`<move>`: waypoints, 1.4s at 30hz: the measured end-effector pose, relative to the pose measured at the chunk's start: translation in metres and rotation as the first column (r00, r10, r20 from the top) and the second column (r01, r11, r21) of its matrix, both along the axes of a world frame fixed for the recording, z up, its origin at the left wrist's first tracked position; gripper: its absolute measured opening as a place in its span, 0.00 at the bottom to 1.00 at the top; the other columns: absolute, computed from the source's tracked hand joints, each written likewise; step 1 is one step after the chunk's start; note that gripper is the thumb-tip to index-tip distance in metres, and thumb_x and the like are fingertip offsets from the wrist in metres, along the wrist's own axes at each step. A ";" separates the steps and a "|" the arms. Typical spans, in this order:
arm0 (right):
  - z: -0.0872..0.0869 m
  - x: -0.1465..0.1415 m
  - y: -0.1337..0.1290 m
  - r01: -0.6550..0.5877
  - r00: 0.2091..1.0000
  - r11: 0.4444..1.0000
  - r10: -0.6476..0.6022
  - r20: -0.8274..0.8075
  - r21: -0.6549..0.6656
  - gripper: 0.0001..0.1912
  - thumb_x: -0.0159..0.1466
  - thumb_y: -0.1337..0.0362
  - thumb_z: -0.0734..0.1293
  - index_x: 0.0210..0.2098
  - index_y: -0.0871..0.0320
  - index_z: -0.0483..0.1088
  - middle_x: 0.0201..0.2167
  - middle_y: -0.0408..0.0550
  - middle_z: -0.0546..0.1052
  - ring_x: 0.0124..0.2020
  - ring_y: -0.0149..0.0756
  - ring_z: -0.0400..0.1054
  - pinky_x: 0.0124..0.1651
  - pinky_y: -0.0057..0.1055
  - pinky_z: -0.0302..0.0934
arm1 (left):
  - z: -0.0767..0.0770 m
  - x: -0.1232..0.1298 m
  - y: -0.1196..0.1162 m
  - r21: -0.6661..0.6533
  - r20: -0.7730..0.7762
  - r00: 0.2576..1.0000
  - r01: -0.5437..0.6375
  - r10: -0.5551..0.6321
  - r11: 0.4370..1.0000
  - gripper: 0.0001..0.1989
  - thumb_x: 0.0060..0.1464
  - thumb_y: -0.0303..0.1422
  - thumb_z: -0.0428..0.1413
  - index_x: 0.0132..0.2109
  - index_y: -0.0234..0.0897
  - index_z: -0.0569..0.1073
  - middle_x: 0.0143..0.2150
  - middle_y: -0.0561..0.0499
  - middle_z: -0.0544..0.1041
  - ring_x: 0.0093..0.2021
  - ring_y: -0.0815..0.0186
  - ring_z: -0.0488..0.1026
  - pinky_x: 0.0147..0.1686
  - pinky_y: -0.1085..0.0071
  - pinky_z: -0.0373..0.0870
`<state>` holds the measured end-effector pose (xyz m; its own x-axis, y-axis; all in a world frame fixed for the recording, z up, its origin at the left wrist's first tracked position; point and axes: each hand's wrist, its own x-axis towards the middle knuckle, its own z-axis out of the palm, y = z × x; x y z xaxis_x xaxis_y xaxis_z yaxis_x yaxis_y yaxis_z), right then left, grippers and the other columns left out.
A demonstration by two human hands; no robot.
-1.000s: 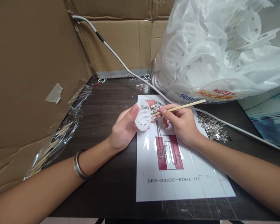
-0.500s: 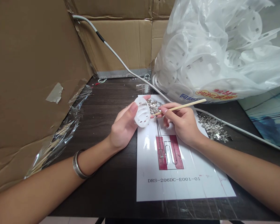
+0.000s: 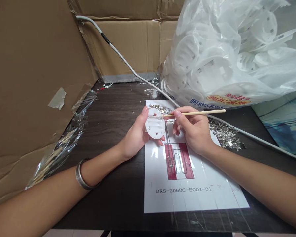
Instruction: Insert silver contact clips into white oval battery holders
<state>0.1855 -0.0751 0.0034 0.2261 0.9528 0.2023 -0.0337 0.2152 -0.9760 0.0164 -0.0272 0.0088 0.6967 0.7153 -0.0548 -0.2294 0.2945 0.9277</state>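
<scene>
My left hand (image 3: 138, 133) grips a round white plastic piece (image 3: 155, 126) with ridges and small slots, its face tilted toward me. Between the thumb and fingers of my right hand (image 3: 193, 128) is a thin wooden stick (image 3: 204, 112), held nearly level. The stick's left tip is at the upper right part of the plastic piece; whether it touches cannot be made out. Just behind the piece lies a pile of small shiny metal parts (image 3: 160, 108), partly hidden by it. Both hands are above a printed sheet (image 3: 160, 200) with a red and white diagram.
A large clear bag (image 3: 212, 72) full of similar white pieces stands at the back right. A second heap of metal parts (image 3: 227, 135) lies right of my right hand. A white cable (image 3: 128, 65) crosses the table. Cardboard walls (image 3: 34, 82) rise left and behind, with plastic-wrapped sticks (image 3: 54, 154) at left.
The white piece has moved slightly right and turned to face me more. The stick has swung closer to level, its tip now at the piece's upper right.
</scene>
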 end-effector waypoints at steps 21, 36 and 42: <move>-0.001 0.001 0.001 -0.103 0.990 0.994 0.099 -0.104 -0.035 0.19 0.65 0.46 0.74 0.36 0.54 0.70 0.28 0.42 0.83 0.10 0.27 0.67 0.11 0.25 0.56 | -0.004 -0.004 0.000 0.070 -0.106 0.994 0.017 -0.009 0.997 0.37 0.55 0.66 0.55 0.46 0.32 0.74 0.29 0.49 0.77 0.26 0.66 0.76 0.25 0.72 0.78; -0.001 0.002 0.001 -0.190 0.977 0.982 0.186 -0.107 -0.023 0.14 0.69 0.53 0.73 0.36 0.57 0.73 0.26 0.41 0.83 0.12 0.25 0.70 0.14 0.21 0.60 | -0.002 -0.008 -0.001 0.064 -0.104 0.994 0.053 -0.046 0.997 0.36 0.54 0.65 0.57 0.48 0.34 0.71 0.30 0.49 0.80 0.27 0.65 0.78 0.29 0.72 0.79; -0.001 0.002 0.000 -0.182 0.979 0.983 0.180 -0.091 -0.019 0.14 0.69 0.54 0.73 0.35 0.57 0.74 0.31 0.43 0.85 0.13 0.24 0.69 0.14 0.21 0.60 | 0.000 -0.007 -0.002 0.083 -0.115 0.993 0.040 -0.030 0.996 0.39 0.54 0.66 0.56 0.50 0.32 0.74 0.26 0.50 0.78 0.25 0.65 0.76 0.28 0.70 0.79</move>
